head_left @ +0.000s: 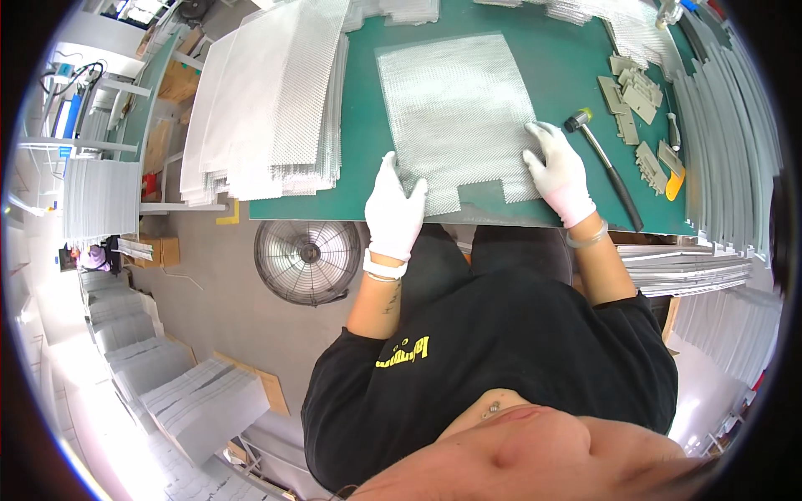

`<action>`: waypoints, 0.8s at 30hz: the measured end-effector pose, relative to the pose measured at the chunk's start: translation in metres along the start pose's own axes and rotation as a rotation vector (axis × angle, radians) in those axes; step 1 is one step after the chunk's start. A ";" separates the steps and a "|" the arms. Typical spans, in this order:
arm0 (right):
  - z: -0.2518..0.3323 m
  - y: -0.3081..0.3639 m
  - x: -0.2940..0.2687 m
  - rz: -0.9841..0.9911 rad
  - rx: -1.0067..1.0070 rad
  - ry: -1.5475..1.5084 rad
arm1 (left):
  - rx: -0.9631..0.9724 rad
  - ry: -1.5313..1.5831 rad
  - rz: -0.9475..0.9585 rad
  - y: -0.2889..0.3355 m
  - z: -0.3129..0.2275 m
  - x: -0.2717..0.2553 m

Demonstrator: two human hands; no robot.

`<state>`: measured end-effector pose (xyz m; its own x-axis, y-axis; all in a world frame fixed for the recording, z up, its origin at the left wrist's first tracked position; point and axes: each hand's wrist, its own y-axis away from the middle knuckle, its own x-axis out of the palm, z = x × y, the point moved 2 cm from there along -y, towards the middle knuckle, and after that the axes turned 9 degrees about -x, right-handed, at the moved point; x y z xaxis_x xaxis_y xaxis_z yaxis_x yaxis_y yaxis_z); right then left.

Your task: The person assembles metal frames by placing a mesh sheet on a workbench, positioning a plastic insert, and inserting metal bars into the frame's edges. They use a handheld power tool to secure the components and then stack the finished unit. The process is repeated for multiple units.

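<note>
A silvery expanded-metal mesh sheet (455, 100) with a notched near edge lies on the green tabletop (359, 92) in front of me. My left hand (395, 209), in a white glove, holds its near left corner, thumb toward the mesh. On the opposite side, my right hand (558, 174), gloved too, grips the right edge near the lower corner. Part of the fingers of both hands is hidden. To the right of my right hand lies a hammer (610, 163) with a black handle and a head with a yellow-green end.
A tall stack of mesh sheets (267, 100) stands at the left of the table. Grey flat plates (639, 96) and a yellow-handled tool (675, 184) lie at the right, beside a row of long grey panels (727, 134). A floor fan (309, 255) stands below the table's front edge.
</note>
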<state>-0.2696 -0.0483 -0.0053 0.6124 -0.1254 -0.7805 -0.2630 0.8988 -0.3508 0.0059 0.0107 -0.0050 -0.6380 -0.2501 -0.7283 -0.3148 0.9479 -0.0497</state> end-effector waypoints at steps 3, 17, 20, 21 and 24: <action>0.000 0.000 -0.001 0.003 0.004 -0.013 | 0.010 -0.018 -0.001 -0.001 -0.001 -0.001; -0.012 -0.020 -0.036 0.157 -0.057 0.176 | 0.225 -0.361 0.054 -0.025 -0.003 -0.011; -0.077 -0.047 -0.074 -0.226 0.017 0.363 | 0.456 -0.359 0.211 -0.038 0.011 -0.004; -0.094 -0.050 -0.087 -0.093 0.224 0.509 | 0.461 -0.386 0.237 -0.036 0.009 -0.006; -0.143 -0.047 -0.089 0.124 0.373 0.684 | 0.461 -0.445 0.285 -0.016 0.001 -0.019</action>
<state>-0.4185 -0.1394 0.0062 -0.0312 -0.1366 -0.9901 0.0421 0.9896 -0.1378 0.0238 0.0001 0.0088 -0.2724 0.0321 -0.9616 0.2149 0.9762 -0.0283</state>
